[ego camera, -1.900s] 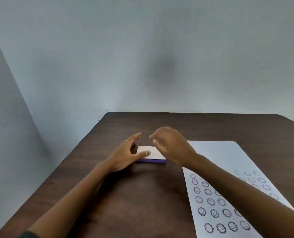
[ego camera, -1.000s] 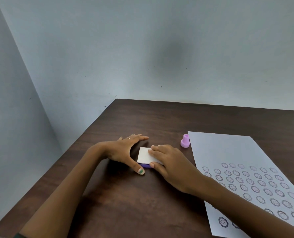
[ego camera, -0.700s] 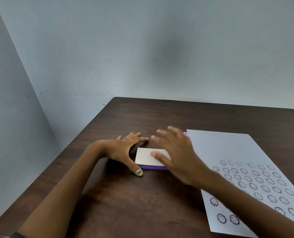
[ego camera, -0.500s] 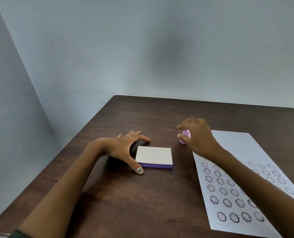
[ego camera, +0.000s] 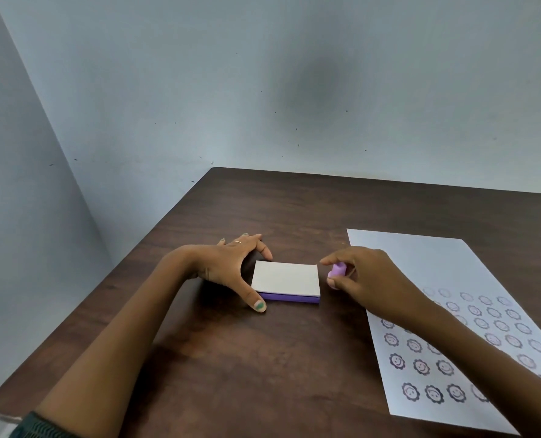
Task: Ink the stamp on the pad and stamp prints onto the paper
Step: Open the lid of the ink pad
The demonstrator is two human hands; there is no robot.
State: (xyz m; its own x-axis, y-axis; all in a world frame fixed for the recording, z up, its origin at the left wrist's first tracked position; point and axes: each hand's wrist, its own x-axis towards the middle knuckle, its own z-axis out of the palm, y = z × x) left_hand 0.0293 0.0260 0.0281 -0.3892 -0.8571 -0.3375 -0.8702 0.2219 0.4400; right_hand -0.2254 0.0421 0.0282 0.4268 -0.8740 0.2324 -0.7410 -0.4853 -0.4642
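Pinched in the right hand [ego camera: 370,276], the small lilac stamp [ego camera: 338,269] sits just right of the closed white-lidded, purple-based pad [ego camera: 286,281], which the spread left hand [ego camera: 228,267] brackets; the printed paper [ego camera: 436,270] lies right.

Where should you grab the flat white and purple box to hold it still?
By its two short ends, coming in from the left as the left hand does: thumb at the near corner, fingers round the far one. The ink pad box lies flat and low, so its thin purple edges are what there is to pinch.
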